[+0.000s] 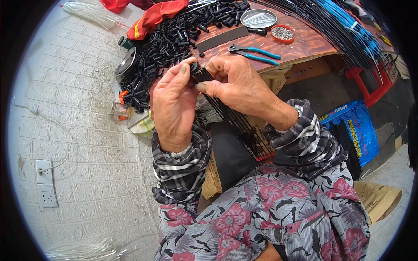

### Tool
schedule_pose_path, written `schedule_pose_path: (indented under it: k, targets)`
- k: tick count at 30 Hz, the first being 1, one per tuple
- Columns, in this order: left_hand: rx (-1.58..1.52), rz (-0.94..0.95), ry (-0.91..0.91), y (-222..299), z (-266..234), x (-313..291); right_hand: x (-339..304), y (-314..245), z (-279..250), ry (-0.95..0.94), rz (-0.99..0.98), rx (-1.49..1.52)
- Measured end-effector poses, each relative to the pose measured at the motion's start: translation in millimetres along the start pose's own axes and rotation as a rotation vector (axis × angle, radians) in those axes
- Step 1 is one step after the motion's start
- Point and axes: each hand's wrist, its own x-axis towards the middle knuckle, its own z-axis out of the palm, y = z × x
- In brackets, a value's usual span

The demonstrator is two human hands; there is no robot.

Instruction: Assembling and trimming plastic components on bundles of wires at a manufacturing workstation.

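Observation:
In front of the table's near edge, my left hand (175, 102) pinches a small black plastic fitting (194, 68) between thumb and fingers. Close beside it, my right hand (237, 82) is closed round the upper end of a bundle of thin black cables (224, 112). Fine wire ends stick out at the top of the bundle, near the fitting; whether they enter it is hidden by my fingers. The cables slant down toward my lap. Beyond my right hand, pincers with teal handles (257, 55) lie on the reddish wooden table (305, 45).
A large heap of black plastic fittings (167, 50) covers the table's left side. A dark flat bar (222, 39), a tin of thin pale rods (258, 19) and a red dish of small metal pieces (283, 34) lie behind the pincers. Blue cables (348, 26) hang at the right.

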Motion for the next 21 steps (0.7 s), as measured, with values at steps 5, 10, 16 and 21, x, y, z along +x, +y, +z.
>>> schedule_pose_path:
  k: [5,10,16,21]
  targets:
    - [0.145,0.098,0.050,-9.5,-2.1,-7.7,2.1,0.8,-6.3,-0.070,-0.010,0.015]
    - [0.118,0.153,0.103,-16.0,0.2,-8.0,6.5,12.9,-7.6,-0.132,-0.108,0.133]
    - [0.048,0.204,0.078,-21.0,4.5,-7.2,10.9,10.0,-15.4,-0.145,-0.014,0.233]
    - [-0.015,0.174,0.010,-19.8,0.4,-4.6,10.1,5.7,-14.7,-0.104,0.035,0.181]
